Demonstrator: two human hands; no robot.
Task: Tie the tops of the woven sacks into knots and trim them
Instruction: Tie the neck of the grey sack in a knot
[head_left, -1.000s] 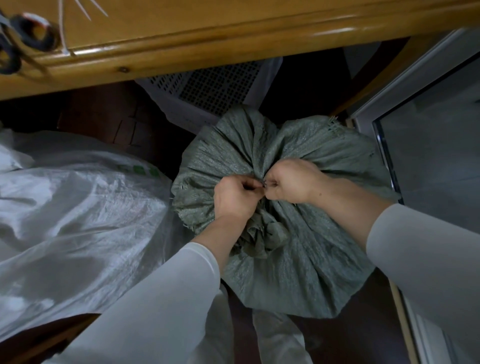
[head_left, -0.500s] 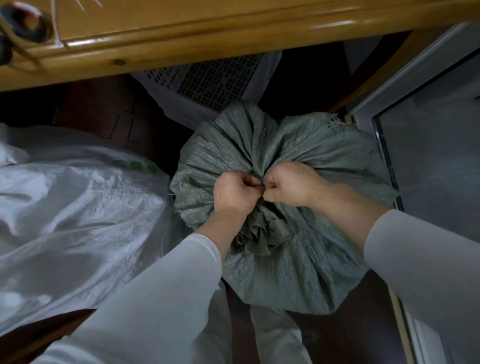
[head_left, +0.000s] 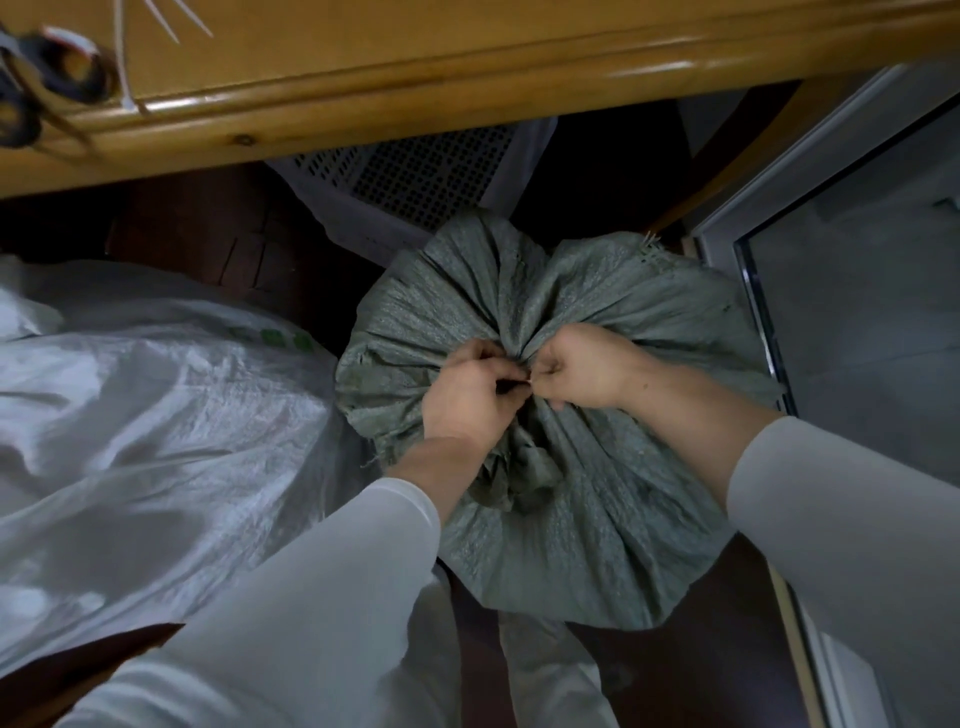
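Head view, looking straight down: the green woven sack (head_left: 613, 525) stands on the dark floor between a white sack (head_left: 156, 415) on the person's left and a glass door (head_left: 857, 322) on the right, just below the edge of the wooden table (head_left: 467, 67). Its mouth is bunched into a puckered neck, with a crumpled tuft of loose cloth hanging toward the person. Both hands sit on that neck, knuckles up and nearly touching, wrists coming in from either side in pale sleeves. The left hand (head_left: 470, 397) has its fingers curled in, thumb and forefinger pinching at the gather. The right hand (head_left: 584, 371) mirrors it, fingertips nipped tight at the same spot. Whether they hold a thin tie or only cloth I can't make out. To my eye this is the cinching of the knot: pull straight apart and low against the neck, so the pleats don't slacken. The scissors (head_left: 36, 88) lie blurred on the table beside some white strips (head_left: 124, 67); trimming is not yet begun.
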